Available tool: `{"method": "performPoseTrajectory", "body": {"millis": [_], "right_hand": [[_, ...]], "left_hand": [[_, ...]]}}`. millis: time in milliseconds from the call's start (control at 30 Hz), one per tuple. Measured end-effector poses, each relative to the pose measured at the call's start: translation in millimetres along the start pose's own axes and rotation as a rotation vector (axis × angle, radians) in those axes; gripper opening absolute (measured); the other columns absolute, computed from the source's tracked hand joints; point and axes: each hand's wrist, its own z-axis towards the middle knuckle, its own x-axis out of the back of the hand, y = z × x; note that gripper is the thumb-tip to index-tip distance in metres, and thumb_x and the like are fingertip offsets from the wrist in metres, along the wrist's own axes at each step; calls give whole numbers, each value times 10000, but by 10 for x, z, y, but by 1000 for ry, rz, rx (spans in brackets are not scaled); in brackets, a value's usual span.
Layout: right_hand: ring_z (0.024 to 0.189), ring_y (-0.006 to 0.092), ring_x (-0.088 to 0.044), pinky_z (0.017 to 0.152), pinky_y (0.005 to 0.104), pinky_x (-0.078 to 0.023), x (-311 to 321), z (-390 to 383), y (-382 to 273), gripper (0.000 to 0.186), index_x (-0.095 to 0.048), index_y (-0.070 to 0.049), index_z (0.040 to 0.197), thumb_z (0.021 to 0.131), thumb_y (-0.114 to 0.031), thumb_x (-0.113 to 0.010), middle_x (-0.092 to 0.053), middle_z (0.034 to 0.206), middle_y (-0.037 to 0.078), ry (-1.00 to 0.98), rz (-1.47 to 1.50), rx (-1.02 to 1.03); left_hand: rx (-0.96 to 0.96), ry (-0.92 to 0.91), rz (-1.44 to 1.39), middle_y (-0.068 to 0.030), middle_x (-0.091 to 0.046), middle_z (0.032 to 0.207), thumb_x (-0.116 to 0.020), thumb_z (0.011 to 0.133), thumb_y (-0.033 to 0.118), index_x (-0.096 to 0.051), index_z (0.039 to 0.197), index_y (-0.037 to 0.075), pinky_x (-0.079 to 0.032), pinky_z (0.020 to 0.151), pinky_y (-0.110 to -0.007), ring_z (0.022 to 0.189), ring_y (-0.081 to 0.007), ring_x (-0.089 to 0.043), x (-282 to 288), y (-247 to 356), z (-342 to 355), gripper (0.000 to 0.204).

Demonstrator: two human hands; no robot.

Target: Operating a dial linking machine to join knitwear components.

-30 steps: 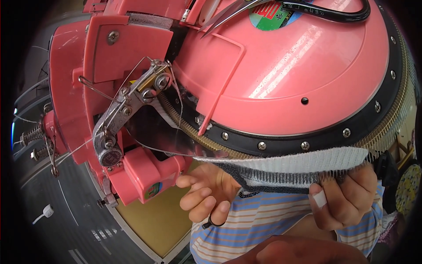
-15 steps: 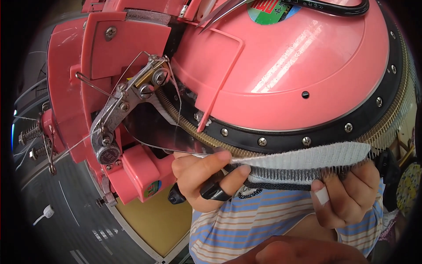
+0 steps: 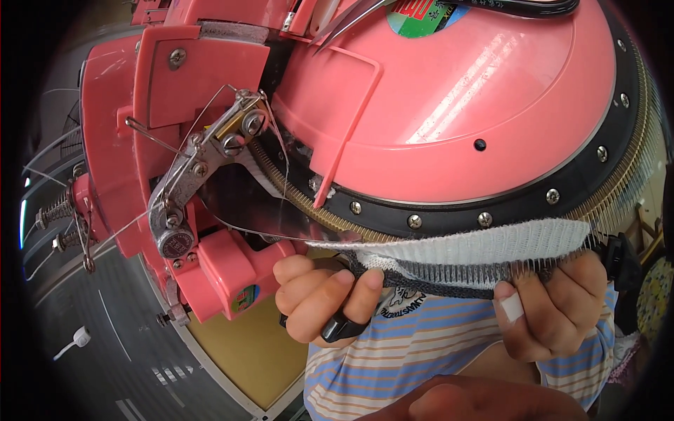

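A knitted piece, with a white ribbed strip (image 3: 491,244) above and a dark grey band (image 3: 442,288) below, hangs along the needle row at the machine's near edge. Thin metal needles stick out between the two layers. My left hand (image 3: 323,298) is closed at the knit's left end, fingers curled against the grey part, with a black band around one finger. At the other end, my right hand (image 3: 551,309) pinches the knit from below, close against the needles; a white strip of tape wraps one fingertip.
A pink round linking machine (image 3: 449,126) with a black screwed rim (image 3: 449,216) fills the far side. Black-handled scissors (image 3: 523,7) lie on its top. To the left are a metal thread-guide arm (image 3: 186,168), a thread and pink housings. A striped shirt (image 3: 421,337) is below my hands.
My left fingertips have come off the upper white edge and moved down to the grey part. The white strip's left end now lies free along the needle row. My right hand stays put.
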Motion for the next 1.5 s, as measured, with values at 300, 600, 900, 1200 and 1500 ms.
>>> {"method": "performPoseTrajectory", "body": {"millis": [300,600,900,1200,1500], "right_hand": [[598,149,-470,434,267,-359,17,-12,0,42,-540,-74,724,712,-108,-563,-536,657,50,-28,11,-44],[562,135,-441,457,265,-393,25,-23,6,68,-517,-50,747,724,-92,-566,-502,660,45,-66,-16,5],[558,127,-429,440,259,-395,51,-28,55,59,-491,-45,732,739,-80,-539,-476,655,39,-41,-20,-6],[408,29,-346,378,190,-194,-71,46,61,94,-594,-113,649,608,-188,-555,-500,536,-48,163,-41,-107],[509,122,-402,420,234,-329,-42,12,136,77,-513,-74,704,663,-85,-577,-527,633,32,52,22,83]], "left_hand": [[-39,-220,-223,-33,-561,843,-697,661,67,-674,866,104,-351,600,-305,653,-149,-433,25,-92,40,210],[-364,41,39,-6,-531,691,-690,610,72,-623,765,67,-271,556,-280,562,-115,-427,-50,-188,-213,169],[-247,172,111,-2,-462,808,-573,757,168,-602,977,137,-268,557,-292,582,-102,-379,-322,-53,-161,223],[-402,383,1,25,-433,791,-650,623,131,-668,736,164,-222,589,-288,584,-93,-358,-503,-81,-101,119],[-328,226,-206,17,-425,778,-634,642,99,-606,677,130,-266,572,-289,590,-100,-380,-379,-119,-158,55]]}}
